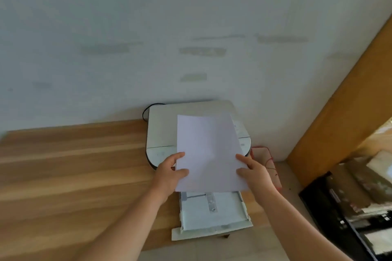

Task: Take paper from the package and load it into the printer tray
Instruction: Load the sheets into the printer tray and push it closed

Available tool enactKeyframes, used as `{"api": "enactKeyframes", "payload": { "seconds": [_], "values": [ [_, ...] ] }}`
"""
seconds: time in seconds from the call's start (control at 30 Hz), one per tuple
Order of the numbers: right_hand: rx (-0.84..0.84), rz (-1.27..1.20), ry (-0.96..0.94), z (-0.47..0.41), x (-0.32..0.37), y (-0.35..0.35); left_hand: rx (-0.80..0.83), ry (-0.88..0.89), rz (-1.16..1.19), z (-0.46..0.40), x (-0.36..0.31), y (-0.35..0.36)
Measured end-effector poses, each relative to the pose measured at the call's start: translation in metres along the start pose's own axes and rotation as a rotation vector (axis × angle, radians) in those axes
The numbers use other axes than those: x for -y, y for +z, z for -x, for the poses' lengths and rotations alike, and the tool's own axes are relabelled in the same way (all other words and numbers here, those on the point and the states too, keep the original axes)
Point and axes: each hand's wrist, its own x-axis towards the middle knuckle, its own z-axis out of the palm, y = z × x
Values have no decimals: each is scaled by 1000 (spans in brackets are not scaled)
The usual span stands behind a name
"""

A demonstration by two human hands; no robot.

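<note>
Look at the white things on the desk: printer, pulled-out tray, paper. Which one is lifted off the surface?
The paper: both hands, left and right, hold it above the tray and printer, which rest on the desk.

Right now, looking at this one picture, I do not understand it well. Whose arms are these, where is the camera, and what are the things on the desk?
There is no machine arm here. The camera sits on a person's head and looks forward and down, so the two bare arms coming in from the bottom are that person's own. The left hand and the right hand hold some white paper by its two sides, lifted above the desk. How many sheets, I cannot tell. Behind the paper a white printer stands on the wooden desk, against the wall. In front of it, the printer's tray is pulled out and open toward the person. The paper is not yet in the tray. To the right of the printer lies a reddish package, partly hidden by the right hand.
</note>
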Motion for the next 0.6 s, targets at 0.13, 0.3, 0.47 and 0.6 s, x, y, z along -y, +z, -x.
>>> {"api": "enactKeyframes", "payload": {
  "seconds": [0.13,0.3,0.47,0.6],
  "values": [
    [104,40,-27,-19,-11,-19,-101,-77,45,15,11,24],
    [194,28,23,-16,-20,-33,-168,-135,61,33,22,47],
    [203,16,49,-8,-34,-42,-182,-162,56,41,32,58],
    [178,25,69,2,-48,-41,-168,-180,58,47,46,58]
  ]
}}
